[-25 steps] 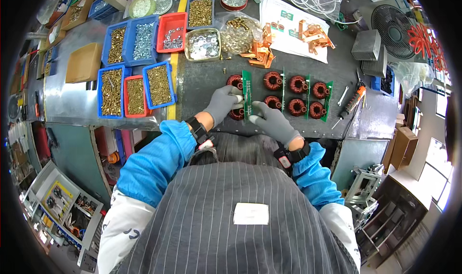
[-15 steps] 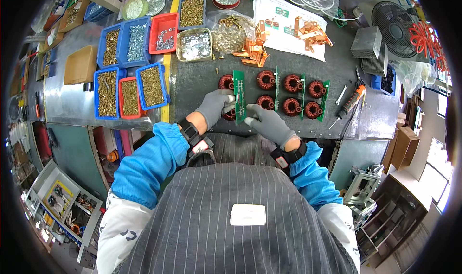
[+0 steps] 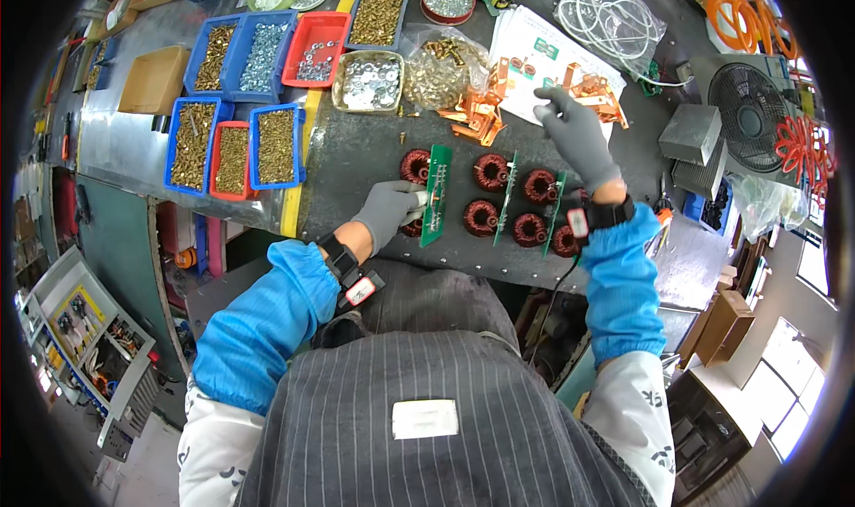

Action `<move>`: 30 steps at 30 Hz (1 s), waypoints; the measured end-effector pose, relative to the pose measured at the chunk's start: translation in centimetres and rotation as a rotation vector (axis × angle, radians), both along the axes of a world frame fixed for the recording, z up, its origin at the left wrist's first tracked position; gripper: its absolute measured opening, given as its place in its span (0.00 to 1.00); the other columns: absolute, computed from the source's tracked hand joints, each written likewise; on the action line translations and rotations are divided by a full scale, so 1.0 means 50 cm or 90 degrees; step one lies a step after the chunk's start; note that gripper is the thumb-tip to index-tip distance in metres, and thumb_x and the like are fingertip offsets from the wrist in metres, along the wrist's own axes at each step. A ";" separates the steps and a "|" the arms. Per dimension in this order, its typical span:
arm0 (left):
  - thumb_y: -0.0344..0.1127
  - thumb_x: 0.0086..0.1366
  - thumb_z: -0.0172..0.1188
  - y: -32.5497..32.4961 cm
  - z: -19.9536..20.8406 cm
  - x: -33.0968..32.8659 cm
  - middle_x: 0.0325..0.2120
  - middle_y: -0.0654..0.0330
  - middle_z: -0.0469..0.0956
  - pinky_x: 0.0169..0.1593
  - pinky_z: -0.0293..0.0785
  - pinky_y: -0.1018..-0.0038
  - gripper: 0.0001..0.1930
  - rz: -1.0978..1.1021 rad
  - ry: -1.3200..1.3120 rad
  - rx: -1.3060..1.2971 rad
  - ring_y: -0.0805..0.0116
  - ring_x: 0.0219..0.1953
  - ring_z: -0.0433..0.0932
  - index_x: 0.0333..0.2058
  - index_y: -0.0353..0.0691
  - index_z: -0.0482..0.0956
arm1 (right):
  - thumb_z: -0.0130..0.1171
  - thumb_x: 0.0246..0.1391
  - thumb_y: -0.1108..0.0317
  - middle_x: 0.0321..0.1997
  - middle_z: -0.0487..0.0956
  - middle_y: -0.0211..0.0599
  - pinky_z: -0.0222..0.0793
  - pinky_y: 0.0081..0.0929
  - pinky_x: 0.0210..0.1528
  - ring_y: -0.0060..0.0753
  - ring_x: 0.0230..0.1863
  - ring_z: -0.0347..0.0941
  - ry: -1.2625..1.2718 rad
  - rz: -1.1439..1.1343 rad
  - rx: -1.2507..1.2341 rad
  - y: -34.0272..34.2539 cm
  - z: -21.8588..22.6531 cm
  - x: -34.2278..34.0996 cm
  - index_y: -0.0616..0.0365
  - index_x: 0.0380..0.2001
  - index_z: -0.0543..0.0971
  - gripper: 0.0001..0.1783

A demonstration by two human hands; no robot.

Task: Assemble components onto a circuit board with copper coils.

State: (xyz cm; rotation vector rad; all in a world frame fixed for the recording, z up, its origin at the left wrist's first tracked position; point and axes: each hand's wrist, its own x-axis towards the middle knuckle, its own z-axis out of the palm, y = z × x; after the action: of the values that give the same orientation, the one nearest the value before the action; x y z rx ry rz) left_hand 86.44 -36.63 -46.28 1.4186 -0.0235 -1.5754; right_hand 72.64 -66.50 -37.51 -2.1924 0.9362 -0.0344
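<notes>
My gloved left hand [image 3: 388, 213] grips the leftmost upright green circuit board [image 3: 436, 195] from its left side, fingers closed between two copper-wound ring coils, the upper coil [image 3: 416, 166] and one partly covered by the hand. My gloved right hand [image 3: 577, 135] is raised over the far part of the bench, fingers apart and nothing seen in them. Just beyond its fingers lie bent copper brackets [image 3: 598, 96] on a printed paper sheet [image 3: 530, 40]. More copper brackets [image 3: 481, 115] lie left of the sheet. Other boards with coils [image 3: 481, 218] stand between my hands, some partly hidden by my right wrist.
Blue and red bins [image 3: 313, 48] of brass and silver fasteners fill the left side. A tray of washers [image 3: 368, 81] and a bag of brass parts [image 3: 443, 66] sit farther back. Grey heat sinks [image 3: 690, 133] and a black fan [image 3: 748, 106] stand at the right.
My right hand has left the leftmost board and moved away and to the right, toward the copper brackets. My left hand stays on the board. The whole view has shifted and turned slightly.
</notes>
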 end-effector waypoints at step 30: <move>0.45 0.68 0.63 0.026 0.074 -0.044 0.32 0.66 0.78 0.40 0.70 0.77 0.19 -0.052 -0.248 0.039 0.78 0.36 0.73 0.47 0.34 0.82 | 0.56 0.53 0.69 0.37 0.84 0.47 0.74 0.37 0.43 0.48 0.39 0.81 0.073 0.007 -0.219 -0.393 -0.064 -0.085 0.53 0.43 0.84 0.15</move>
State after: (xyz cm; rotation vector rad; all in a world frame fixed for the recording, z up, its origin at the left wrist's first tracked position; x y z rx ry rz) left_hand 84.24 -35.36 -42.60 1.7735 -0.2693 -1.3515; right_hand 68.38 -86.14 -40.72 -2.5381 1.0446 -0.0704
